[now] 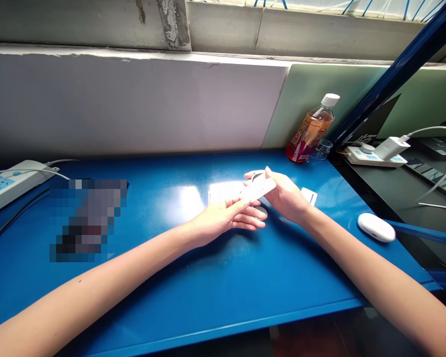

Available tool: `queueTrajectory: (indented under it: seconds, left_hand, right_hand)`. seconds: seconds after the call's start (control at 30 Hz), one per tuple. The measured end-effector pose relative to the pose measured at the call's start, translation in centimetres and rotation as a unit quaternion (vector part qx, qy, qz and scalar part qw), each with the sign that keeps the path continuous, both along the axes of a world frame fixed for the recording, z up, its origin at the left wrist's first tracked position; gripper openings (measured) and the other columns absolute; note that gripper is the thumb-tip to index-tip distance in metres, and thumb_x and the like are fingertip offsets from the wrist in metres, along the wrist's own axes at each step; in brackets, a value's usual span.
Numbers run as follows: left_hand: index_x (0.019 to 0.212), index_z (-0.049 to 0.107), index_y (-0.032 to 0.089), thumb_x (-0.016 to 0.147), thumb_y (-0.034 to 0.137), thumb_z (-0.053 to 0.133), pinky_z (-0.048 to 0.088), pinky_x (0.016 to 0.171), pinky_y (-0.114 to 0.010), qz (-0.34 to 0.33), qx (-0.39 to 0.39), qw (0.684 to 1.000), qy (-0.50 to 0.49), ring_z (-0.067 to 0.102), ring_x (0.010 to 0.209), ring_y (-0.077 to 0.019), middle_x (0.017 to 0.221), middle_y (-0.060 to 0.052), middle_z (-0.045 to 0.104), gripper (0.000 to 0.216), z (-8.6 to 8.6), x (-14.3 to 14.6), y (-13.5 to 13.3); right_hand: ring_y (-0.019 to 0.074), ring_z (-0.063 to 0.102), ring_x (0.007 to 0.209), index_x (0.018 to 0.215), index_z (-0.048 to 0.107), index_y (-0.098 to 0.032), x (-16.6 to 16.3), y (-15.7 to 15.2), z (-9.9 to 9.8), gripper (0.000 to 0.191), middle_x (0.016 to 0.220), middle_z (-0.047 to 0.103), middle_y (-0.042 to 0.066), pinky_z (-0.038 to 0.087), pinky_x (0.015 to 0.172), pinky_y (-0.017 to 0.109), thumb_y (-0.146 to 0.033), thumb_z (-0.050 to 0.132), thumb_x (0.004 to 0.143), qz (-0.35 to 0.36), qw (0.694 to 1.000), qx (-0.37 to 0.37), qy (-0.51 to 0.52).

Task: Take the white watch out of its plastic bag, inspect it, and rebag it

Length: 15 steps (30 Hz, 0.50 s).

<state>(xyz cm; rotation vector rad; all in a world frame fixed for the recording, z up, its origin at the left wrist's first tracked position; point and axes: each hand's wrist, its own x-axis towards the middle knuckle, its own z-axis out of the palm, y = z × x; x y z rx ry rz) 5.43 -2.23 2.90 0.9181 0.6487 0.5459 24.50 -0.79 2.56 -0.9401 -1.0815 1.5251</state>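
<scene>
Over the middle of the blue table, my two hands meet at a small flat white piece [260, 189], card-like, glare washing out its face. The thumb of my left hand [223, 215] presses on its near end, while the other fingers stretch out below. My right hand [284, 193] is closed at its far end, its thumb and fingertips around a small curved dark-edged part [259, 175] whose kind I cannot make out. Beside the left fingertips shows a pale rounded thing [260, 212], partly hidden. Behind my right wrist, a white card with a blue line [309, 196] lies on the table.
A drink bottle [312, 129] stands at the back right beside a clear plastic piece [322, 148]. A white rounded case [376, 227] lies near the right edge. Power strips sit left [18, 181] and right [375, 156]. A pixelated dark object [92, 218] lies left.
</scene>
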Motion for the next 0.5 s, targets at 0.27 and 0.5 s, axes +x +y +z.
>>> queueTrajectory:
  seconds: [0.27, 0.5]
  left_hand:
    - [0.093, 0.075, 0.008, 0.085, 0.052, 0.073, 0.058, 0.082, -0.036, -0.001, 0.010, 1.000, -0.001, 0.074, 0.079, -0.0225, 0.088, -0.015, 0.077, 0.045, -0.6, 0.1, 0.1]
    - [0.089, 0.075, 0.009, 0.076, 0.054, 0.079, 0.057, 0.079, -0.035, 0.002, -0.003, 1.000, 0.009, 0.073, 0.075, -0.0219, 0.081, -0.014, 0.076, 0.047, -0.8, 0.3, -0.4]
  right_hand:
    - [0.0260, 0.064, 0.119, 0.117, 0.071, -0.022, -0.2, -0.8, 0.9, 0.044, 0.123, 0.073, 0.008, 0.043, 0.109, 0.045, -0.054, 0.049, 0.097, 0.055, 0.996, -0.010, 0.072]
    - [0.0257, 0.054, 0.135, 0.116, 0.072, -0.020, -0.4, -1.4, 2.1, 0.048, 0.132, 0.069, 0.008, 0.036, 0.117, 0.045, -0.052, 0.042, 0.098, 0.083, 0.987, -0.017, 0.140]
